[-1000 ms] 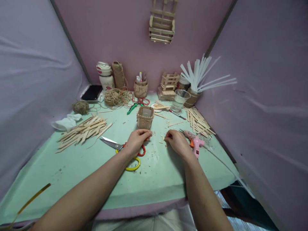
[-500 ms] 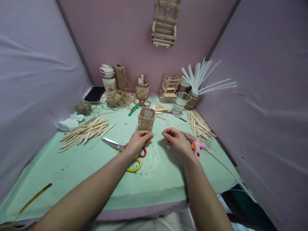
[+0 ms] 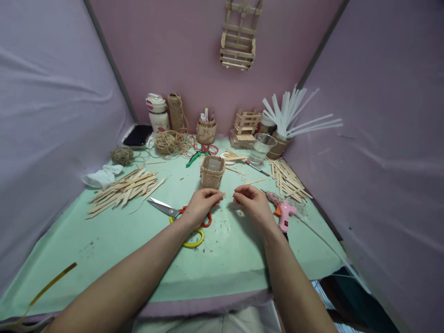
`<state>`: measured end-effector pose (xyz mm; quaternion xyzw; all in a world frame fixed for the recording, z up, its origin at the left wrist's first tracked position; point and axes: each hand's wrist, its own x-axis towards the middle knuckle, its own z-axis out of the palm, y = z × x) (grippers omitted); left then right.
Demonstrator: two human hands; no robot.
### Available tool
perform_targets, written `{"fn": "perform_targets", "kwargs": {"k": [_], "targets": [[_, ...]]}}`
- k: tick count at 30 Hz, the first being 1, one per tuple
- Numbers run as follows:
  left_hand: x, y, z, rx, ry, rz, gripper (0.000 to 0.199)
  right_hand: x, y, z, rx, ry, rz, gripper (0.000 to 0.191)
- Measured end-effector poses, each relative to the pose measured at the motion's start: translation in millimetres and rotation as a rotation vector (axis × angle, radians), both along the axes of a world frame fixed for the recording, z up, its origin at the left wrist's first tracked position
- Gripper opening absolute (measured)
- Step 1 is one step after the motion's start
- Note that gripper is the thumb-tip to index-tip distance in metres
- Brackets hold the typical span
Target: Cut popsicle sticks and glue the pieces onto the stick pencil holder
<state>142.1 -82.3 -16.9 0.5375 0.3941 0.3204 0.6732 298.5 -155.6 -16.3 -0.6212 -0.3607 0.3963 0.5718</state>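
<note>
My left hand [image 3: 204, 205] is closed in a pinch just in front of a small wooden box [image 3: 212, 172], with something tiny at its fingertips that I cannot make out. Facing it a short gap away, my right hand [image 3: 253, 202] pinches too; what its fingers hold is too small to name. Scissors [image 3: 172, 212] with red and yellow handles lie partly under my left wrist. To the right of my right hand rests a pink glue gun [image 3: 285, 212]. Small wood scraps [image 3: 242, 212] are scattered between and below the hands.
Wooden sticks [image 3: 126, 189] lie heaped at left, more sticks [image 3: 287, 178] at right. Behind stand a bottle [image 3: 157, 115], twine [image 3: 169, 142], green-handled pliers [image 3: 193, 158], a cup of water [image 3: 260, 149] and a pot of white glue sticks [image 3: 279, 147]. A wooden rack [image 3: 238, 46] hangs on the back wall.
Both hands keep their pinch and have hardly moved; the left fingertips are slightly farther right. The whole view has shifted a little.
</note>
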Motion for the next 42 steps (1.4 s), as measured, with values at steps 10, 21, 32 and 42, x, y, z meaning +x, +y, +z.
{"fn": "perform_targets", "kwargs": {"k": [10, 21, 32, 42], "targets": [[0, -3, 9.9, 0.025, 0.101, -0.057, 0.019, -3, 0, 0.2, -0.046, -0.049, 0.032, 0.021], [0, 4, 2.5, -0.025, 0.095, -0.157, 0.02, -10, 2, -1.4, -0.063, 0.02, 0.013, 0.018], [-1, 5, -1.1, -0.012, 0.11, -0.189, 0.019, -10, -1, 1.1, -0.084, 0.001, 0.048, 0.02], [-1, 6, 1.2, -0.035, 0.12, -0.183, 0.019, -12, 0, 2.0, -0.074, 0.015, 0.039, 0.021]]}}
